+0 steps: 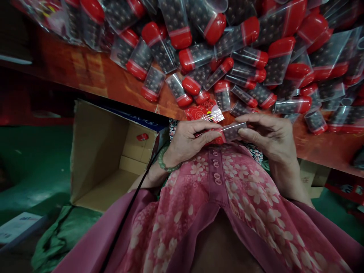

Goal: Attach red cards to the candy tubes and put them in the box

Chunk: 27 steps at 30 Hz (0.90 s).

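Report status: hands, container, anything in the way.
Left hand at the red end, right hand pinching the clear end of a container. Red printed packet just beyond left hand. Filled containers crowd the table beyond.

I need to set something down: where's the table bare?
The orange-brown table is bare between the open brown cardboard box and clear red-ended bead containers, and along its near right edge. Containers crowd the far side.

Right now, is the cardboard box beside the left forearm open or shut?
Open: the cardboard box shows its bare inner walls, and a small red item is visible inside.
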Each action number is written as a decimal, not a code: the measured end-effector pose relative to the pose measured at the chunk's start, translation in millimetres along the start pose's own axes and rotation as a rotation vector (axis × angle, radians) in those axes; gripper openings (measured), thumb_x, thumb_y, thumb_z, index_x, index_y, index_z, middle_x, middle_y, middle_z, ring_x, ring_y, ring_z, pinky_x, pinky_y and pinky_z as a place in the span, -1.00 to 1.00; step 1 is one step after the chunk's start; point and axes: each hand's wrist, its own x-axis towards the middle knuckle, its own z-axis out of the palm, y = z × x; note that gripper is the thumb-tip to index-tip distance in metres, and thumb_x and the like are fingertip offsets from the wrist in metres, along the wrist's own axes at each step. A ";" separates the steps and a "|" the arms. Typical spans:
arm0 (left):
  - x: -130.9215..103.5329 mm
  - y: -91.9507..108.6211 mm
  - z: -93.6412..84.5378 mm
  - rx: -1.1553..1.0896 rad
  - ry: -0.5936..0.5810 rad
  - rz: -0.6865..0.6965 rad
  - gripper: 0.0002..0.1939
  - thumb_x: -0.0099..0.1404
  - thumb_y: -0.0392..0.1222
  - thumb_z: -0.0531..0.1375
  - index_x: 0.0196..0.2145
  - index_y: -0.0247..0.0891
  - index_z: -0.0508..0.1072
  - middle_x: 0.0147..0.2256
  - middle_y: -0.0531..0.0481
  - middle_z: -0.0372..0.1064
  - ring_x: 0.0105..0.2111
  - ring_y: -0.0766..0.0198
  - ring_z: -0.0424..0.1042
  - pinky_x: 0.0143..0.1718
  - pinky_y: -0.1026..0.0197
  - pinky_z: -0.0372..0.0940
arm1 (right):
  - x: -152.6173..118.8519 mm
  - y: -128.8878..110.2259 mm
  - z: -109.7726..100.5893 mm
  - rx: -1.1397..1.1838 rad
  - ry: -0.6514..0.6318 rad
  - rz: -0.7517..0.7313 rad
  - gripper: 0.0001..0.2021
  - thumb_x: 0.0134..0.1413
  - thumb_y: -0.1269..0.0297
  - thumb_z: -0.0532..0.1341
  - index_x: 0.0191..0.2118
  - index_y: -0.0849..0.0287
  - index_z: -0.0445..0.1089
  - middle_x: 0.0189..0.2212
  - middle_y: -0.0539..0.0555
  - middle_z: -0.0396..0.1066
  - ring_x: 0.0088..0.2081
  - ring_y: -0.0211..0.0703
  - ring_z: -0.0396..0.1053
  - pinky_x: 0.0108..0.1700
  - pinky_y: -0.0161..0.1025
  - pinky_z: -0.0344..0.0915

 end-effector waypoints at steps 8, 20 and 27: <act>6.4 6.7 -11.3 0.022 0.066 -0.024 -0.46 0.20 0.06 0.45 0.08 -0.20 0.61 -0.19 -0.05 0.67 -0.20 0.22 0.63 -0.02 0.22 0.45 | -2.4 4.2 12.1 0.061 0.121 -0.031 -0.78 0.11 0.20 0.48 -0.10 -0.03 0.65 -0.28 -0.04 0.67 -0.38 -0.22 0.59 -0.31 -0.25 0.60; -5.8 6.9 -19.4 -0.031 0.110 -0.165 -0.58 0.08 0.06 0.53 -0.18 -0.24 0.69 -0.29 -0.04 0.65 -0.38 0.26 0.55 -0.30 0.27 0.41 | -4.6 7.6 22.7 0.049 0.091 -0.143 -0.80 0.12 0.31 0.46 -0.11 -0.04 0.63 -0.19 -0.02 0.67 -0.19 -0.18 0.63 -0.13 -0.21 0.62; -2.8 0.8 5.7 -0.627 0.289 -0.194 -0.23 -0.05 0.12 0.59 0.06 -0.20 0.53 -0.06 -0.13 0.63 0.02 -0.01 0.62 0.12 0.01 0.48 | 4.7 16.0 39.0 0.390 0.181 0.012 -0.73 -0.03 0.14 0.55 -0.20 0.02 0.59 -0.34 -0.05 0.66 -0.42 -0.25 0.59 -0.30 -0.27 0.63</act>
